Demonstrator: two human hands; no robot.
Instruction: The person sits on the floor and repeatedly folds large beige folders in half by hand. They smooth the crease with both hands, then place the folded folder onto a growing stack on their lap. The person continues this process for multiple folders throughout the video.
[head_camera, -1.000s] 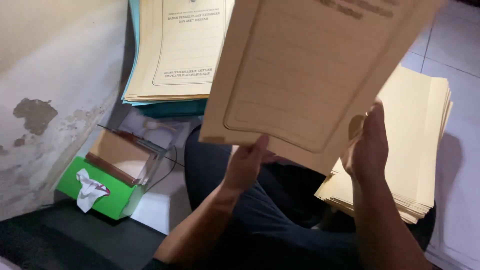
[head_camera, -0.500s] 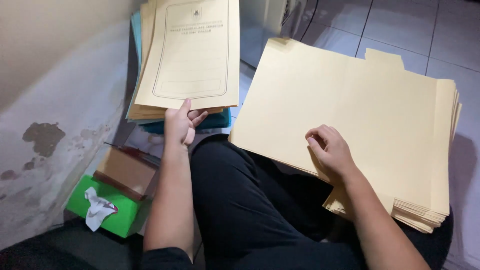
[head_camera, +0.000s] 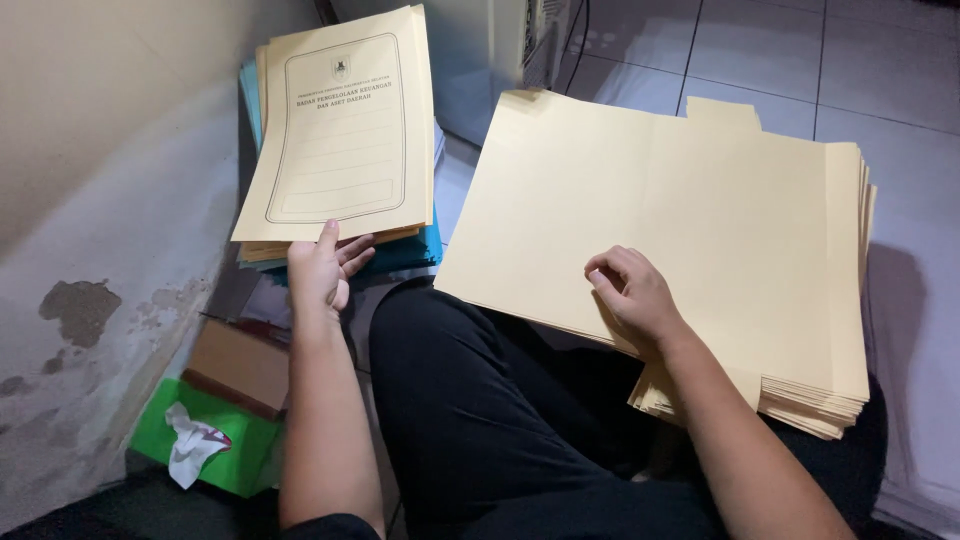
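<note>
My left hand (head_camera: 325, 268) grips the near edge of a cream printed folder (head_camera: 340, 130) with a framed cover, lying on top of a stack of like folders at the upper left. My right hand (head_camera: 632, 296) rests with curled fingers on an opened-out blank cream folder (head_camera: 660, 210), which tops a thick pile of unfolded folders (head_camera: 810, 400) lying across my right leg and the floor. My legs in black trousers (head_camera: 480, 420) fill the lower middle.
A worn, stained wall (head_camera: 90, 250) runs along the left. Below it lie a green tissue box (head_camera: 215, 440) with a tissue sticking out and a brown cardboard box (head_camera: 240, 365). Blue sheets (head_camera: 415, 250) sit under the left stack. White floor tiles (head_camera: 800, 50) stretch behind.
A second ago both hands held a folder up before the camera. It now lies on the left stack under my left hand, and my right hand has dropped onto the right pile.
</note>
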